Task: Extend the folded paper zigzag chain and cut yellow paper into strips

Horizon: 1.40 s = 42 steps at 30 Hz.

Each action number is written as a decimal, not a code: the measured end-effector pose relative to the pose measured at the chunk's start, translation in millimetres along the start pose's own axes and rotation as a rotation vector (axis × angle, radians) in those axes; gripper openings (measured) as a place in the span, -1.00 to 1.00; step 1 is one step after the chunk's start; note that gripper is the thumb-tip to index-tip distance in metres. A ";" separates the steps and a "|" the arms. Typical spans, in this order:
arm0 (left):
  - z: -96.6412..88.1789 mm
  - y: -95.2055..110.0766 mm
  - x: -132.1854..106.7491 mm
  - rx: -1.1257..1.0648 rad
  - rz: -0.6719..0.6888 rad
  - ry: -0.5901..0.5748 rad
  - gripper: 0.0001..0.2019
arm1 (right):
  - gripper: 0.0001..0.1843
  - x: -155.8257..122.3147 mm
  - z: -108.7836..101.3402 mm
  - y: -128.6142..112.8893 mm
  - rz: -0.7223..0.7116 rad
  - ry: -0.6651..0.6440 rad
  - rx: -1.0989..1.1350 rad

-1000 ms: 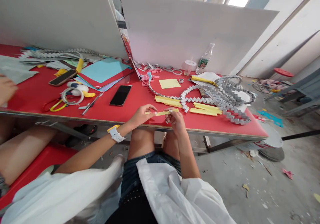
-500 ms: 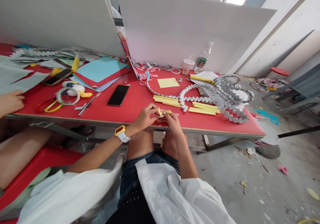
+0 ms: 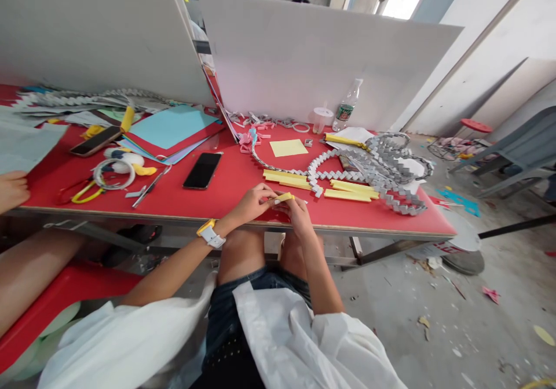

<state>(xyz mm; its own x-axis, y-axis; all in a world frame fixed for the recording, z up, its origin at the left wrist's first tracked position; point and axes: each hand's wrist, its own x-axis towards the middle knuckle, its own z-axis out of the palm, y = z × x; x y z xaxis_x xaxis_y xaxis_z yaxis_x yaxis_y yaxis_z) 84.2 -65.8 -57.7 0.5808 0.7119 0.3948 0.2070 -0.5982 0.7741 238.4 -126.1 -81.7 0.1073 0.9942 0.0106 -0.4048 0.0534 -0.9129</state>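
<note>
At the table's front edge my left hand (image 3: 258,201) and my right hand (image 3: 299,210) meet, both closed on a small folded yellow paper strip (image 3: 285,197). Fingertips pinch it from either side, and part of it is hidden by them. Just beyond my hands lie flat yellow paper strips (image 3: 286,178), with more yellow strips (image 3: 353,191) to the right. A grey zigzag chain of folded paper (image 3: 324,156) curls between and behind these. The yellow square sheet (image 3: 288,147) lies farther back.
A black phone (image 3: 202,171) lies left of my hands. Beyond it are coloured paper sheets (image 3: 169,126), a roll of clear tape (image 3: 113,173) and yellow-handled scissors (image 3: 87,194). A plastic bottle (image 3: 348,105) and a cup (image 3: 321,121) stand by the white board (image 3: 321,59). Another person's hand (image 3: 13,191) is at far left.
The yellow strip has turned between my fingers and now shows as one slanted piece. My hands have drawn slightly closer together. At far left, the other person's hand has shifted left.
</note>
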 end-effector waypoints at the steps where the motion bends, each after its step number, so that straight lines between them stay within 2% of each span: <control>1: -1.6 0.6 2.6 0.012 -0.001 -0.008 -0.74 | -0.66 0.0 -0.6 -1.3 0.003 -0.021 0.009; 4: -6.3 4.9 12.0 0.033 0.002 -0.025 -0.82 | -0.53 -0.6 -2.2 -4.9 0.013 -0.072 0.022; 7: -7.2 6.2 21.7 0.024 0.000 -0.034 -0.86 | -0.58 1.6 -3.6 -6.3 -0.003 -0.065 -0.006; 10: -4.8 -0.3 32.0 -0.025 -0.034 -0.021 -0.76 | -0.69 11.0 -5.3 -9.1 -0.047 0.005 -0.036; 12: -2.9 -8.1 40.2 -0.075 -0.080 0.013 -0.64 | -0.68 21.1 -6.9 -14.1 -0.076 0.040 -0.029; 16: 1.2 -20.9 58.6 -0.205 -0.155 0.069 -0.53 | -0.55 44.2 -9.4 -27.3 -0.068 -0.016 0.014; 20: 3.6 -19.6 69.3 -0.299 -0.185 0.147 -0.48 | -0.53 63.6 -9.4 -33.5 -0.054 -0.041 0.036; 23: -0.3 -14.2 70.9 -0.325 -0.205 0.187 -0.51 | -0.58 72.8 -8.4 -36.2 -0.073 -0.028 0.035; 28: -19.5 -12.0 78.5 -0.291 -0.196 0.226 -0.65 | -0.59 85.0 -5.4 -47.2 -0.050 -0.097 0.017; 32: -32.0 -18.2 93.8 -0.241 -0.179 0.213 -0.77 | -0.66 104.1 -6.4 -50.0 -0.033 -0.089 0.007; 35: -33.0 -26.0 106.4 -0.229 -0.189 0.164 -0.82 | -0.76 117.4 -10.9 -45.7 -0.027 -0.045 0.007; 40: -27.9 -41.3 121.5 -0.256 -0.182 0.104 -0.76 | -0.78 122.7 -18.5 -41.0 -0.060 0.024 0.006; 42: -27.6 -46.8 124.8 -0.271 -0.165 0.092 -0.72 | -0.73 121.7 -19.6 -41.5 -0.082 0.041 0.000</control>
<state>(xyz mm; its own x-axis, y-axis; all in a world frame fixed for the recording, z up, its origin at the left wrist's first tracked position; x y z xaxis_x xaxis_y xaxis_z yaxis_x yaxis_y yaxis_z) 125.3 61.2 -31.0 0.4807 0.8286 0.2870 0.0677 -0.3614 0.9300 286.1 -9.2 -50.6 0.1774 0.9817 0.0686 -0.3934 0.1346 -0.9095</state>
